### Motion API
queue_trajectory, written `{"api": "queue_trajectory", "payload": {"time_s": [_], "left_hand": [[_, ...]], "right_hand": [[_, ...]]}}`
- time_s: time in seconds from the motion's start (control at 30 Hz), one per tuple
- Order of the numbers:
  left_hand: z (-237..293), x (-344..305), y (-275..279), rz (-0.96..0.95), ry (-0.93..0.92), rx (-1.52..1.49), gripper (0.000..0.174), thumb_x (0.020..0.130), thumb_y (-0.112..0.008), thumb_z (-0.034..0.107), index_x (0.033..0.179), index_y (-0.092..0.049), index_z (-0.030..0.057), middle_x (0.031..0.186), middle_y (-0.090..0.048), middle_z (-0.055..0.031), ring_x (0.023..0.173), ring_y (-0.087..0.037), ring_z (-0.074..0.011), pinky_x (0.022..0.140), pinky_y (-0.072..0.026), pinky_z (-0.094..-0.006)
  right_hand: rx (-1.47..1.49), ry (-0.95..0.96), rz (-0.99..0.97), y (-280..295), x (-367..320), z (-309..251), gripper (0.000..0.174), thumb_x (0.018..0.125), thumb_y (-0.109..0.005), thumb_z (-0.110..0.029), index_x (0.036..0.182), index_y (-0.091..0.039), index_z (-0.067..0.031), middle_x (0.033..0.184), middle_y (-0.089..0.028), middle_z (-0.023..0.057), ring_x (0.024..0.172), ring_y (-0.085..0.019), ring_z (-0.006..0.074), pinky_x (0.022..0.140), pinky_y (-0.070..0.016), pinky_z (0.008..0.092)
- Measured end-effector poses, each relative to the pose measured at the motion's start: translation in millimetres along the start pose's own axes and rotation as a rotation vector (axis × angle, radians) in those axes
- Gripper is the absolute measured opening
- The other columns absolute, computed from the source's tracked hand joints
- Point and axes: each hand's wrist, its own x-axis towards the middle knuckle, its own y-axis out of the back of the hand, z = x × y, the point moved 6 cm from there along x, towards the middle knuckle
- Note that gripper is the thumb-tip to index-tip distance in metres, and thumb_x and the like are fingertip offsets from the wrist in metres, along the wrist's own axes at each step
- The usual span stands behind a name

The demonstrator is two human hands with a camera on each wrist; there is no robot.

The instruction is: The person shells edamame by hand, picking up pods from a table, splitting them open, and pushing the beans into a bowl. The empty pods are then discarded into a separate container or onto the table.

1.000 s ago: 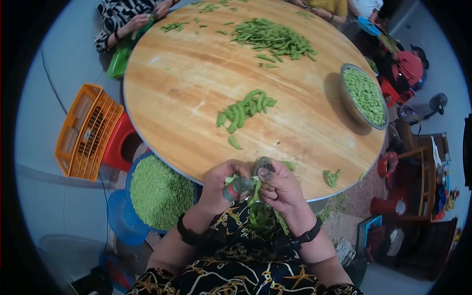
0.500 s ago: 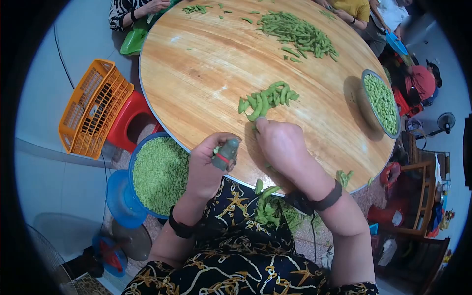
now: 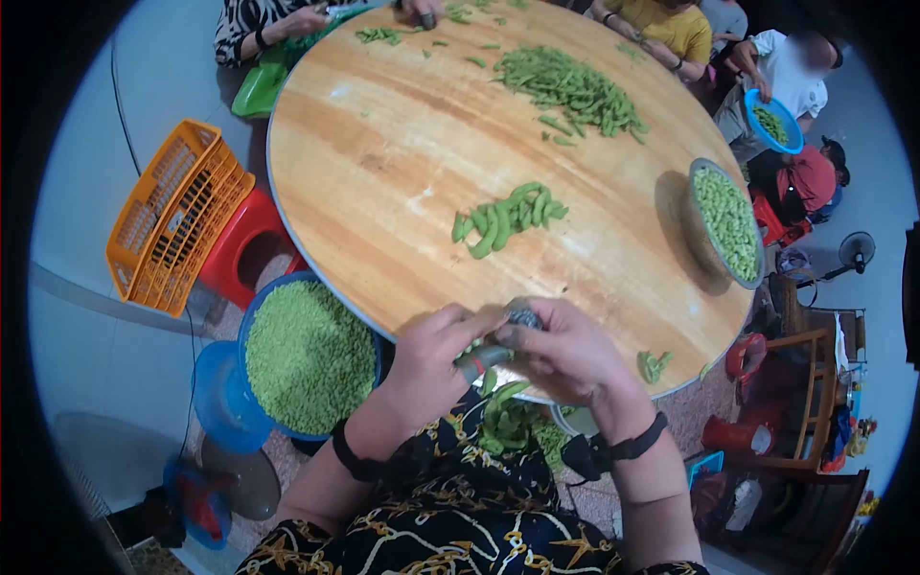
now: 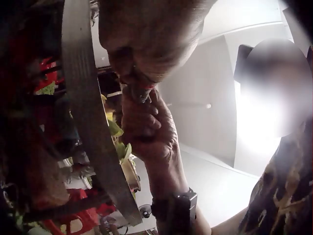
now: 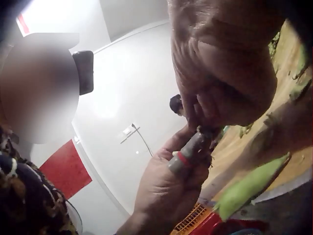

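both hands meet just over the near edge of the round bench (image 3: 364, 192). left hand (image 3: 428, 362): fingers curled, small green bits (image 3: 471, 347) partly showing in its grip, grey sleeve (image 5: 186, 154) w/ red band on one digit. right hand (image 3: 573, 347): fingers bent in against the left, tips close together, dark cover (image 3: 522, 316) on one; can't tell what they pinch, tips mostly hidden in both wrist views.

small pile of green pods (image 3: 501, 223) on the bench, past the hands from the near edge, well apart from them. couple of loose pods (image 3: 654, 365) at the near right edge. big pod heap (image 3: 570, 88) toward the far edge. more pods (image 3: 506, 422) below the near edge, by the patterned clothing (image 3: 450, 537). right wrist view: one large pod (image 5: 252, 186) near the bench rim.

metal bowl (image 3: 692, 225) full of green beans by the right edge. blue tub (image 3: 243, 331), heaped w/ beans, off the left edge, next to red stool (image 3: 251, 240) and orange crate (image 3: 177, 220). person in yellow (image 3: 671, 29) at the far edge; person in white (image 3: 791, 72) holds a blue basin (image 3: 794, 144) with pods.
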Motion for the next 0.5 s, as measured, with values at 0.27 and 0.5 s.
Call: {"api": "queue_trajectory", "payload": {"time_s": [0.27,0.5], "left_hand": [[-28.6,-1.1,-11.9,0.113,0.465,-0.478,0.013,0.077,-0.061,0.002,0.089,-0.065,-0.0002,0.079,-0.057,-0.0046,0.072,-0.056,-0.0108,0.063,-0.0449,-0.0238],[-23.1,0.3,-28.2,0.119,0.550,-0.838,0.006,0.082,-0.057,0.003,0.088,-0.058,0.0019,0.088,-0.058,-0.0036,0.069,-0.052,-0.0065,0.050,-0.0353,-0.0135]], "right_hand": [[-0.083,0.197,0.018,-8.5,-14.0,-3.3,0.025,0.096,-0.039,-0.025,0.085,-0.049,-0.0052,0.060,-0.041,-0.0044,0.054,-0.035,0.0051,0.049,-0.0298,0.0192],[0.155,0.143,-0.013,-6.9,-19.7,8.4,0.022,0.096,-0.035,-0.020,0.087,-0.049,-0.0056,0.065,-0.044,-0.0031,0.052,-0.035,0.0037,0.046,-0.0275,0.0171]]}}
